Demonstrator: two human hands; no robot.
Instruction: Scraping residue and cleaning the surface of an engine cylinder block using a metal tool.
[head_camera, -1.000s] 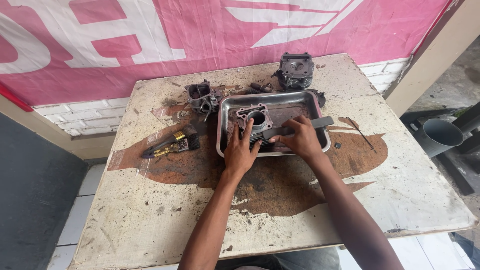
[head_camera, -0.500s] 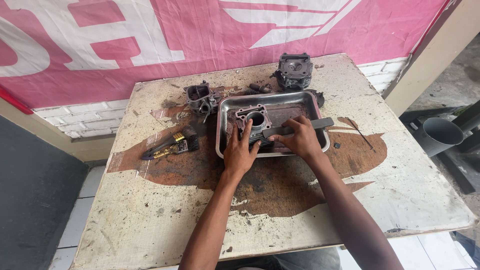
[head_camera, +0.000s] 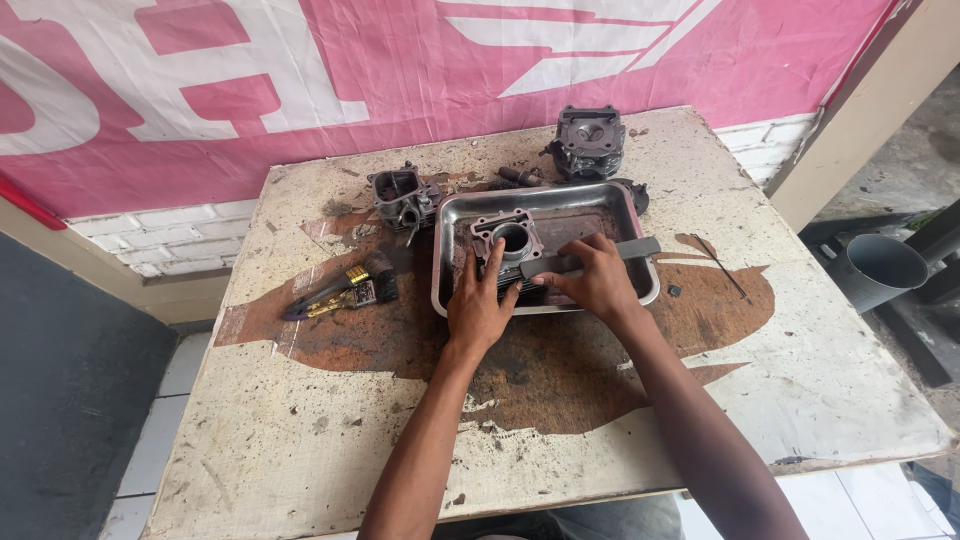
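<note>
Engine cylinder block (head_camera: 508, 250) sat inside metal tray (head_camera: 620, 205) on stained counter (head_camera: 330, 440). Left hand (head_camera: 478, 305) lay flat, fingers spread, steadying block. Right hand (head_camera: 597, 278) gripped flat grey blade, probably scraper (head_camera: 600, 256), laid across block face. Step looked like scraping gasket surface. Next stroke called for firm hold, blade kept flat. Brush (head_camera: 340, 290) lay left of tray.

Stained, worn desk (head_camera: 300, 440); pink-white banner (head_camera: 300, 100) over white brick wall (head_camera: 190, 232); tiled floor (head_camera: 165, 420); grey pipe (head_camera: 875, 270) right; daylight.
</note>
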